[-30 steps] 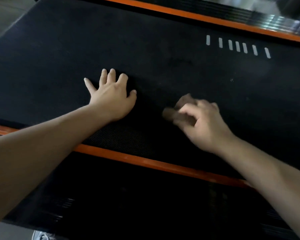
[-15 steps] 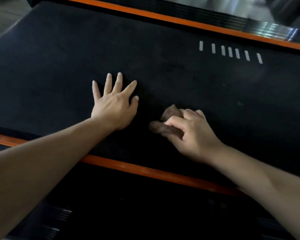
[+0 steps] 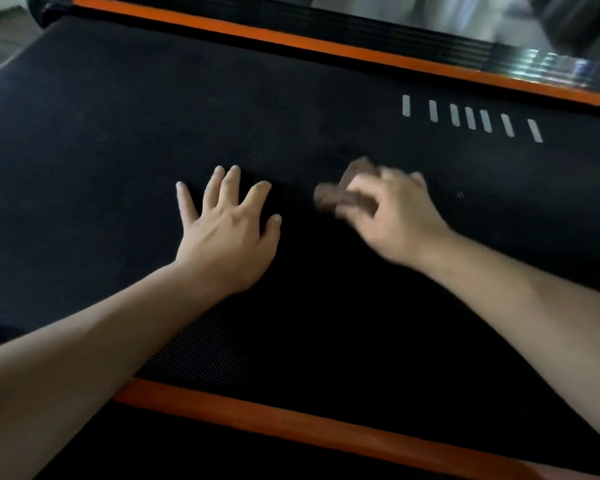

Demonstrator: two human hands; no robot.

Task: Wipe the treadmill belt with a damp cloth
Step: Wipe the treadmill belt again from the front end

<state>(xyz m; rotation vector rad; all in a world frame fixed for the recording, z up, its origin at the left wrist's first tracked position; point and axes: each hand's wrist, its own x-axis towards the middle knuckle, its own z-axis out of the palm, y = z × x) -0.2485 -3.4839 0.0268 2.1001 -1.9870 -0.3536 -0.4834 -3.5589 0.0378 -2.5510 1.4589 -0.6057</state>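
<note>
Right hand (image 3: 392, 220) pinches brown cloth (image 3: 340, 194), blurred. Left hand (image 3: 226, 237), fingers spread, braces belt (image 3: 118, 133) at cloth's nine o'clock. Best: overlap strokes, press evenly.

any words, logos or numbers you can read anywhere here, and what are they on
No readable text anywhere in this view.
Row of seven white bars on the belt: plain strokes, not letters or digits.
Orange strip along the near edge: no print.
Cloth in the right hand: blurred, no label shows.
</note>
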